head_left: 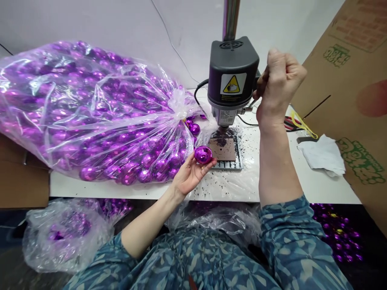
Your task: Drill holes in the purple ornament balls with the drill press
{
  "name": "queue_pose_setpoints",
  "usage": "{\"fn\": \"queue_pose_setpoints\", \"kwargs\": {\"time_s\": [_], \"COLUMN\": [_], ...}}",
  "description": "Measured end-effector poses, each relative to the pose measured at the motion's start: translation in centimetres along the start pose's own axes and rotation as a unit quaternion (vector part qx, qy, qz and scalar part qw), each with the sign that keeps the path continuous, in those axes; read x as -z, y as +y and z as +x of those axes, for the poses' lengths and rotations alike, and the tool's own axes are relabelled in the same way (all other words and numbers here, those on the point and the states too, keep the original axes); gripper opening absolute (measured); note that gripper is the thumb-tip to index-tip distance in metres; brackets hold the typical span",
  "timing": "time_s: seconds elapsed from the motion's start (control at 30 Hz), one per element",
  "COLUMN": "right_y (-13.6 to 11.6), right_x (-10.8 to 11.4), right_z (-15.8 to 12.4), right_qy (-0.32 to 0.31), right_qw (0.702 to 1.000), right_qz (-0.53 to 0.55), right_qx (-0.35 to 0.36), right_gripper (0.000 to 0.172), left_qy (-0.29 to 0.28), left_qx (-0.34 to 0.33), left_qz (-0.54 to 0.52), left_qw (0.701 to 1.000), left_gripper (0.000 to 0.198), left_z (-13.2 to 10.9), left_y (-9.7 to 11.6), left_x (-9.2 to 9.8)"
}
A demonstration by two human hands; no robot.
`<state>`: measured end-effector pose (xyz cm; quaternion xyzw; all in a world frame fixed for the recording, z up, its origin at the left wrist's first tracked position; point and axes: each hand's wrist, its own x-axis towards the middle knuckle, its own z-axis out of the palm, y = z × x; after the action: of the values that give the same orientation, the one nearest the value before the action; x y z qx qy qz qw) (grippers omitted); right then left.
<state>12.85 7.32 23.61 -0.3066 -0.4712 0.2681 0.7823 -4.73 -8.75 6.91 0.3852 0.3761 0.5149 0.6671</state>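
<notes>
My left hand [189, 175] cradles a shiny purple bauble [203, 155] in its fingertips, a little to the left of a brown square pad [222, 149] on a slotted metal jig [232, 163]. Above the jig stands a black bench drill head [232, 72] with a yellow warning label, its short bit [223, 128] pointing down at the pad. My right hand [279, 82] is raised in a fist at the machine's right side, closed around a dark handle [260, 82], which it mostly hides. Dark shavings [211, 187] are scattered on the white table [121, 191].
A large transparent bag of purple baubles [90, 112], tied at its neck, fills the table's left side. Another bag [66, 235] lies below the table edge. Loose baubles [341, 237] lie lower right. A white cloth [322, 155], wires, and a cardboard sheet [347, 68] stand right.
</notes>
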Motion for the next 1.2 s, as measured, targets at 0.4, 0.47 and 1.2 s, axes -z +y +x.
{"fn": "queue_pose_setpoints", "kwargs": {"time_s": [0.4, 0.47, 1.2], "right_y": [0.6, 0.9, 2.7], "right_x": [-0.2, -0.2, 1.4], "right_z": [0.3, 0.4, 0.6], "right_qy": [-0.001, -0.004, -0.051], "right_qw": [1.000, 1.000, 0.998], "right_qz": [-0.013, -0.012, -0.006], "right_qx": [-0.014, -0.006, 0.039], "right_gripper": [0.054, 0.056, 0.055], "left_qy": [-0.243, -0.264, 0.156], "left_qx": [-0.028, -0.066, -0.119], "left_qz": [0.323, 0.437, 0.601], "left_qw": [0.914, 0.857, 0.775], "left_gripper": [0.030, 0.040, 0.021], "left_z": [-6.9, -8.8, 17.3], "left_y": [-3.2, -5.4, 6.4], "left_x": [-0.2, 0.3, 4.7]}}
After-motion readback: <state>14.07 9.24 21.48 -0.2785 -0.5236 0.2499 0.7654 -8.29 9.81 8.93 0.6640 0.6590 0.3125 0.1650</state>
